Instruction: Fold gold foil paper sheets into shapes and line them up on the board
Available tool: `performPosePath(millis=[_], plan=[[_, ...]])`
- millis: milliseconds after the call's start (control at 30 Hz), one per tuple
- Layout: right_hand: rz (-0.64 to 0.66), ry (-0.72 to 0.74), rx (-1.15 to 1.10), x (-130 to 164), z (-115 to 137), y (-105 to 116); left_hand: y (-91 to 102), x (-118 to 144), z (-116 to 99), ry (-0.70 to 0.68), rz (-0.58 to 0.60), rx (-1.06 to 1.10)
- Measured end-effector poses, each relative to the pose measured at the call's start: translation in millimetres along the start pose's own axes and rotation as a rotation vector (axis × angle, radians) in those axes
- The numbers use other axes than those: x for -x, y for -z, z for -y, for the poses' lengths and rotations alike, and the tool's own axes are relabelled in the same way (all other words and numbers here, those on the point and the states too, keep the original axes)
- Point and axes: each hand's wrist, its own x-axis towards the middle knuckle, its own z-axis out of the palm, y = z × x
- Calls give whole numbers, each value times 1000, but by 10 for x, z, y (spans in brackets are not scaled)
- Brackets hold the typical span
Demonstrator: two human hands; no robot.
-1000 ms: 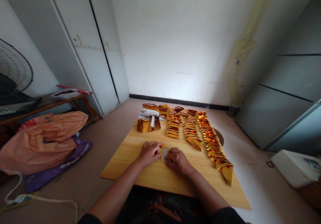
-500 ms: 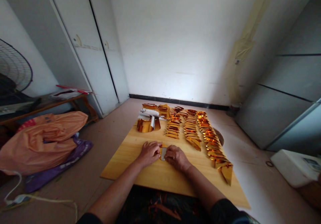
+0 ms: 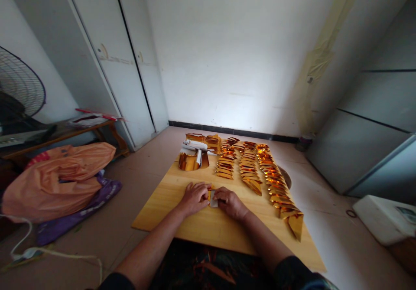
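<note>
A small piece of gold foil paper [image 3: 213,199], its greyish back showing, lies on the wooden board [image 3: 195,229] between my hands. My left hand [image 3: 195,196] holds its left edge, with the fingers together and a sliver of gold showing by the fingertips. From the right, my right hand [image 3: 230,202] pinches the paper with bent fingers. Both hands rest low over the board. Beyond them stand rows of folded gold paper pieces [image 3: 248,164], with a longer row [image 3: 276,186] along the right side.
A curved gold sheet [image 3: 188,162] and a white roll [image 3: 195,145] sit at the board's back left, near stacks of gold paper [image 3: 213,141]. An orange bag [image 3: 58,177] lies on the floor at left. A white box [image 3: 383,218] stands at right.
My right fingers have shifted slightly over the paper, and its visible grey part looks a little different in shape. My left hand stays in place. The whole view has moved slightly.
</note>
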Motion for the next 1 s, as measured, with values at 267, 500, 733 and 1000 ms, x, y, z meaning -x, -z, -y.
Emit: performPosePath(millis=[267, 500, 733, 1000], plan=[[16, 9, 40, -9, -52, 25, -22, -5, 28, 14, 3, 11], [83, -239, 120, -140, 45, 41, -1, 1, 4, 18, 14, 3], [112, -423, 231, -231, 233, 67, 4, 4, 8, 11, 28, -3], [138, -508, 315, -289, 279, 44, 3, -18, -29, 38, 21, 4]])
